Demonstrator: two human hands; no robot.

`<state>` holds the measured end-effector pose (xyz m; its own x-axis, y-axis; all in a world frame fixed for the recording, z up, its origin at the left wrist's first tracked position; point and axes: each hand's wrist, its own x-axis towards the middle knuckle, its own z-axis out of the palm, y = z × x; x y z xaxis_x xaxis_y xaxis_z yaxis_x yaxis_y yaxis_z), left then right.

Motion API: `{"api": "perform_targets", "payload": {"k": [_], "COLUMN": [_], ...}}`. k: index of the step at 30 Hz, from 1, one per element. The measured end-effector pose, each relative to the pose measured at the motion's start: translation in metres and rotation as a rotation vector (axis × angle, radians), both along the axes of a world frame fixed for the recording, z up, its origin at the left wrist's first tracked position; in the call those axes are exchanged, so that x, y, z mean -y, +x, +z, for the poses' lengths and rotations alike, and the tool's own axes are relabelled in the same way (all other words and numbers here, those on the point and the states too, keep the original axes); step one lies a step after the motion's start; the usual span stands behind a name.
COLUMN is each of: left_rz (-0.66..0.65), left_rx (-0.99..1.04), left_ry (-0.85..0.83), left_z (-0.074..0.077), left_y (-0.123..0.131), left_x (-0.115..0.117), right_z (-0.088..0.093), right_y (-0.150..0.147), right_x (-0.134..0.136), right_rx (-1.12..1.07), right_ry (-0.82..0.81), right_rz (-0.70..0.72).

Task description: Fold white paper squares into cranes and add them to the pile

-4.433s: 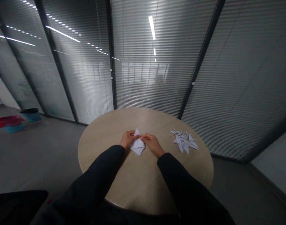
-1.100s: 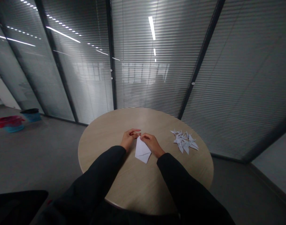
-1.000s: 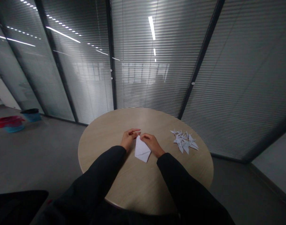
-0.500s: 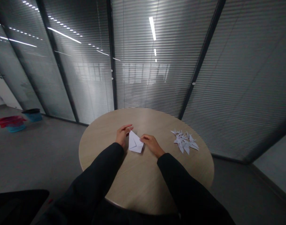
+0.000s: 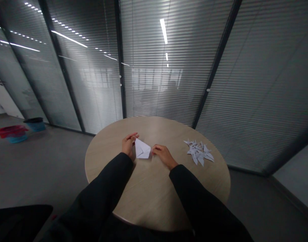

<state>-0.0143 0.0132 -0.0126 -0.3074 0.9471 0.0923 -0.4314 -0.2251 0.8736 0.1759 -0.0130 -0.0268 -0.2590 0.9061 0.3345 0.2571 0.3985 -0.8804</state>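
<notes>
A folded piece of white paper (image 5: 143,150) with crossing creases and a pointed top is held just above the round table, tilted a little. My left hand (image 5: 129,144) grips its upper left edge, the thumb hidden behind or beside the sheet. At the right corner of the paper is my right hand (image 5: 163,154), fingers curled together with nothing visible in them. A thin gap seems to part its fingertips from the paper, though contact is hard to rule out. Folded white paper pieces (image 5: 198,152) with pointed tips lie in a heap to the right.
The round wooden table (image 5: 154,201) stands close to a glass partition (image 5: 156,94) with blinds. On the floor at far left are a bin with a red liner (image 5: 14,132) and a bin with a black liner (image 5: 36,124). A dark chair-like shape (image 5: 20,222) fills the lower left.
The folded paper has shifted left and slightly up with my left hand, turning a little. My right hand has stayed nearly in place and has come off the paper's right side.
</notes>
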Motion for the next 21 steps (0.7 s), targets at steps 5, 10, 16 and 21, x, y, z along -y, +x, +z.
{"api": "perform_targets", "payload": {"k": [5, 10, 16, 21], "left_rz": [0.033, -0.129, -0.226, -0.224], "left_rx": [-0.001, -0.077, -0.157, -0.163], "left_ry": [-0.059, 0.037, 0.092, 0.108], "left_z": [0.000, -0.002, -0.005, -0.004], "left_y": [-0.014, 0.006, 0.025, 0.024], "left_x": [-0.007, 0.004, 0.014, 0.013], "right_z": [-0.008, -0.012, -0.014, -0.014], "right_y": [0.005, -0.006, -0.010, -0.005], "right_x": [-0.006, -0.005, -0.001, -0.002], "right_rx": [-0.090, -0.225, -0.036, -0.043], "right_ry": [-0.050, -0.125, -0.204, -0.204], "right_rz": [-0.058, -0.010, 0.098, 0.047]}}
